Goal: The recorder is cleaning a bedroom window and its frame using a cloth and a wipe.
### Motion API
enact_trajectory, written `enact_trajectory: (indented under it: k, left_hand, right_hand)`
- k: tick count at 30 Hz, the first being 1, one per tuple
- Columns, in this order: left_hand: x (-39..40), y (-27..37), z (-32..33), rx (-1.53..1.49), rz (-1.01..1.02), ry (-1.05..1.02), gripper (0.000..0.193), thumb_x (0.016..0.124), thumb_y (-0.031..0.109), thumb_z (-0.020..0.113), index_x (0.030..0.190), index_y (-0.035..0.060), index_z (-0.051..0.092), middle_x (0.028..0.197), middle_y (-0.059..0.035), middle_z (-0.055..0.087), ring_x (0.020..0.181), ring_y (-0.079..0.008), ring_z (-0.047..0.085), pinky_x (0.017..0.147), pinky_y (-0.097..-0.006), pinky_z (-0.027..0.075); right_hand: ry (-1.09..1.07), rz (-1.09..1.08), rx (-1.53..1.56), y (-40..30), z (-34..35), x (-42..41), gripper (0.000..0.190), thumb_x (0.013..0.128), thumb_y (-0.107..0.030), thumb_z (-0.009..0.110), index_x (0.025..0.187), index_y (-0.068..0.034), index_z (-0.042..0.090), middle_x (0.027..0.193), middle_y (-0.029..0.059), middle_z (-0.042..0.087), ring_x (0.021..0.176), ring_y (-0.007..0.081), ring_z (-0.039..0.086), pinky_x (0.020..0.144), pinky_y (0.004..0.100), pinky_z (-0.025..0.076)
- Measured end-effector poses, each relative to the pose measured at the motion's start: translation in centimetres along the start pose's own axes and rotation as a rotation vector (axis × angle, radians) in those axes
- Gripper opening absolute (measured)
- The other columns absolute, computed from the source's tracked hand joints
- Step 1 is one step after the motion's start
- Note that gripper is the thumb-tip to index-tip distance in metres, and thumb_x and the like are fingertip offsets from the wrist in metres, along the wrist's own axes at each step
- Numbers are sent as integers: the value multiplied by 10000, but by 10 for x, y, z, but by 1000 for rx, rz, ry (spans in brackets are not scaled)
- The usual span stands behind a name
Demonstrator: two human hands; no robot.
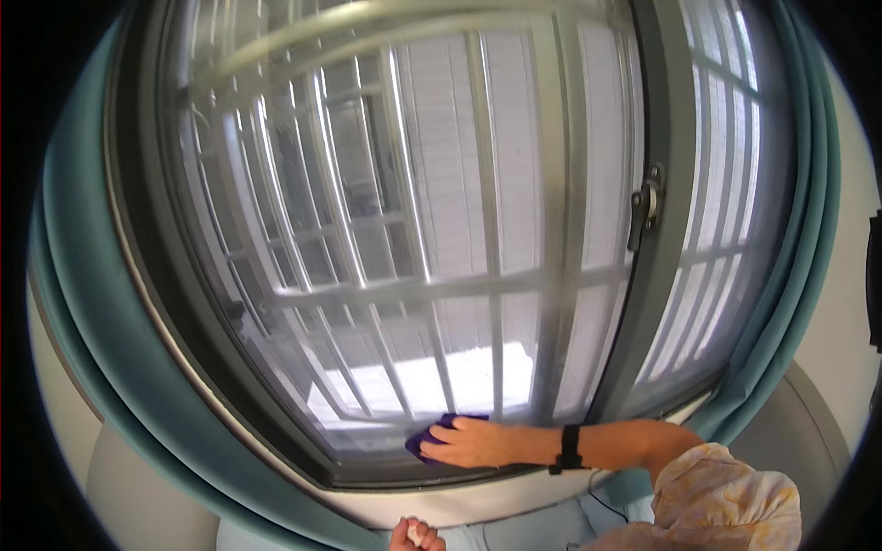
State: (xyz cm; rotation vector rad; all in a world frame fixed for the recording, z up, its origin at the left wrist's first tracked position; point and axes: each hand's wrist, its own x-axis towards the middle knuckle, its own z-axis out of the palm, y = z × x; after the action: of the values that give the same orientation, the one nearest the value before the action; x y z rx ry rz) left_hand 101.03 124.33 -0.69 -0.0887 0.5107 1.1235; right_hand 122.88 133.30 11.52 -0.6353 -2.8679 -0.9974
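Note:
My right hand (472,443) presses a dark purple cloth (422,441) against the lower part of the window pane (441,241), just above the bottom of the frame. Its fingers lie spread over the cloth, pointing left, and a black band circles that wrist. Below the sill, at the bottom edge of the view, my left hand (417,536) is partly visible with its fingers curled in. A pale patch shows between those fingers; whether it is an object or the palm is unclear.
Dark grey window framing (630,303) carries a handle (644,206) right of the pane. Metal bars (493,227) stand beyond the glass. Teal curtains hang at the left (103,275) and right (813,206). Under the white sill (413,506) lies light blue bedding (510,534) with a thin dark cable (606,503).

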Motion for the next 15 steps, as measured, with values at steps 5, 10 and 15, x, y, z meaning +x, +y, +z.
enact_trajectory:
  k: [5,10,15]
  left_hand:
    - [-18,20,-50,86,112,132,282,851,254,428,601,129,396,486,9,348,369,-92,248,305,-217,167]
    - [-26,27,-72,78,134,189,287,847,253,414,589,131,385,483,5,349,365,-96,256,303,-212,175]
    - [3,17,-39,65,115,140,253,852,259,406,651,108,426,518,-8,388,370,-101,257,309,-213,176]
  right_hand:
    - [519,336,-94,84,-106,15,339,678,-82,550,1016,-90,565,890,78,527,705,207,510,589,344,411]
    - [1182,810,-706,224,-264,8,427,755,-154,592,1159,-58,494,1098,184,443,946,365,433,791,439,386]
    - [1103,843,-799,284,-298,56,293,768,-185,519,1037,-66,518,1007,151,481,873,352,461,721,449,402]
